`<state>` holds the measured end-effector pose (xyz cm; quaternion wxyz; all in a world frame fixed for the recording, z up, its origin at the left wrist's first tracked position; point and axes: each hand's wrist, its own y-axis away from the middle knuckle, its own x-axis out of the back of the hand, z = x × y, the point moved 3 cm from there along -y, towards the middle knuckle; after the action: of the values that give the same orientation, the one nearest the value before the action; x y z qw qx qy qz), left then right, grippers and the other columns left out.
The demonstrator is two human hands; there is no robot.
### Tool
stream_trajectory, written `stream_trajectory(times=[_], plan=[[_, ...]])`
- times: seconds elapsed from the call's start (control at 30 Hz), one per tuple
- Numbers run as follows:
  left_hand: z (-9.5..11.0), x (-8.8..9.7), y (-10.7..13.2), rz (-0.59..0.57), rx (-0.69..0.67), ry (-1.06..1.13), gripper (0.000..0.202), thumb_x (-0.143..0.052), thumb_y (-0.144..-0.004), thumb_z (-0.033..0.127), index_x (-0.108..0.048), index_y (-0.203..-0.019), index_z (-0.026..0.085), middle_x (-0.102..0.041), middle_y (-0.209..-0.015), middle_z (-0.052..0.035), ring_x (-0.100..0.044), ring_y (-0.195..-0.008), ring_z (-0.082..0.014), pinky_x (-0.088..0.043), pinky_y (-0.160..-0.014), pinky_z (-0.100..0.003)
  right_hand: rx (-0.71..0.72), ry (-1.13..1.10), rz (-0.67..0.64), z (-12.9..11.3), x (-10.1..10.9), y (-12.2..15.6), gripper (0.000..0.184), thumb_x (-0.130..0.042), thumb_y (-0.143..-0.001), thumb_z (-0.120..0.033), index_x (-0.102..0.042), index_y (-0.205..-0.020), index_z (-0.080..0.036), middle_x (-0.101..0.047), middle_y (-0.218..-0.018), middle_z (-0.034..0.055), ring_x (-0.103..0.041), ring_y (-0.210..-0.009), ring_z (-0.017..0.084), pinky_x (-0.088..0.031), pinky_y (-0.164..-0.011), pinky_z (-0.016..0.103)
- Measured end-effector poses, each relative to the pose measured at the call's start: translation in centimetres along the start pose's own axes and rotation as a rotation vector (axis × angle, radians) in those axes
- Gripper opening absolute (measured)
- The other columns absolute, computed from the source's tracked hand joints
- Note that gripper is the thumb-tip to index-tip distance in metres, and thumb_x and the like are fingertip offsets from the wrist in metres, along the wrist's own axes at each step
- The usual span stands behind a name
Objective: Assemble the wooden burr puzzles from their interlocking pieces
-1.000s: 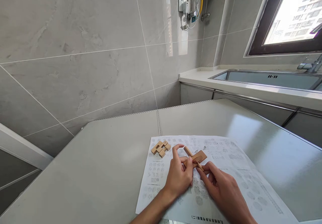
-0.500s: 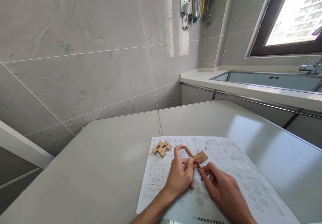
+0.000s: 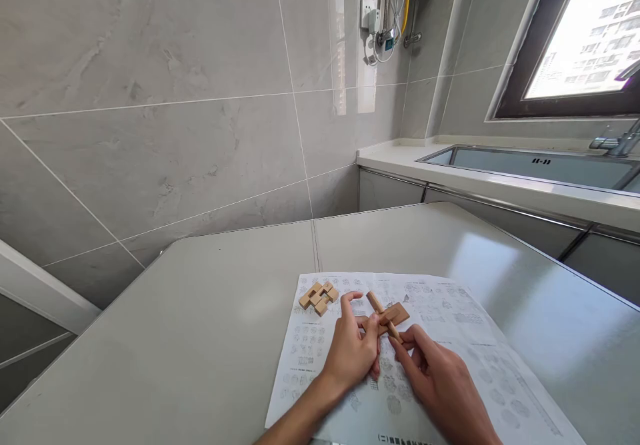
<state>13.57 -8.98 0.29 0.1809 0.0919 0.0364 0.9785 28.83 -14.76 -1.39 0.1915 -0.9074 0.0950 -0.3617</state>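
Note:
My left hand [image 3: 353, 345] pinches flat wooden puzzle pieces [image 3: 399, 312] between thumb and fingers, its index finger raised and bent above them. A slim wooden stick [image 3: 375, 302] crosses the flat pieces at a slant, one end pointing up and away. At the stick's near end, the fingertips of my right hand [image 3: 435, 368] are closed on it. How the pieces fit together at the crossing is partly hidden by my left thumb. To the left lies a cluster of notched wooden blocks [image 3: 319, 297], touched by neither hand.
Under the hands a printed sheet [image 3: 453, 325] with small diagrams is spread on the pale table [image 3: 210, 338]. A grey tiled wall [image 3: 200, 152] rises behind. A counter with a sink [image 3: 530, 165] stands at the right, below a window.
My left index finger has lifted off the stick's far end. The stick and flat pieces remain in the hands at nearly the same spot. The view has shifted slightly.

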Motion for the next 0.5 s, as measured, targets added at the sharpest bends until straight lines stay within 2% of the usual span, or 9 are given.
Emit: stream_trajectory(times=[0.1,0.2,0.3,0.5], plan=[[0.15,0.00,0.09,0.068,-0.059,-0.063,0.047,-0.047,-0.104,0.051,-0.032,-0.137,0.022,-0.062,-0.065,0.0060,-0.045,-0.036,-0.0113,-0.037,-0.041,-0.022,-0.008,-0.006,0.022,0.04,-0.05,-0.02,0.037,-0.048,-0.106,-0.051,-0.056,-0.081,-0.025,-0.061,-0.060,-0.0044,-0.052,-0.045,0.013,-0.044,-0.049,0.022],[0.32,0.01,0.10,0.128,-0.131,-0.131,0.043,-0.048,-0.104,0.046,-0.035,-0.136,0.020,-0.061,-0.064,0.0052,-0.047,-0.047,-0.0122,-0.036,-0.050,-0.023,-0.007,-0.012,0.068,0.01,-0.23,0.03,0.039,-0.047,-0.106,-0.053,-0.054,-0.079,-0.025,-0.063,-0.061,-0.0035,-0.051,-0.045,0.012,-0.043,-0.049,0.022],[0.42,0.00,0.12,0.146,-0.165,-0.153,0.041,-0.047,-0.105,0.044,-0.037,-0.137,0.019,-0.058,-0.062,0.0055,-0.048,-0.054,-0.0141,-0.035,-0.056,-0.025,-0.004,-0.008,0.091,0.03,-0.42,0.10,0.041,-0.047,-0.105,-0.053,-0.053,-0.078,-0.024,-0.061,-0.059,-0.0031,-0.051,-0.043,0.012,-0.043,-0.048,0.022],[0.91,-0.06,0.38,0.150,-0.197,-0.158,0.043,-0.045,-0.105,0.048,-0.038,-0.139,0.021,-0.063,-0.066,0.0038,-0.052,-0.057,-0.0154,-0.038,-0.060,-0.026,0.006,-0.023,0.111,-0.02,-0.41,0.12,0.041,-0.048,-0.105,-0.055,-0.056,-0.080,-0.024,-0.061,-0.059,-0.0029,-0.050,-0.043,0.012,-0.043,-0.048,0.021]])
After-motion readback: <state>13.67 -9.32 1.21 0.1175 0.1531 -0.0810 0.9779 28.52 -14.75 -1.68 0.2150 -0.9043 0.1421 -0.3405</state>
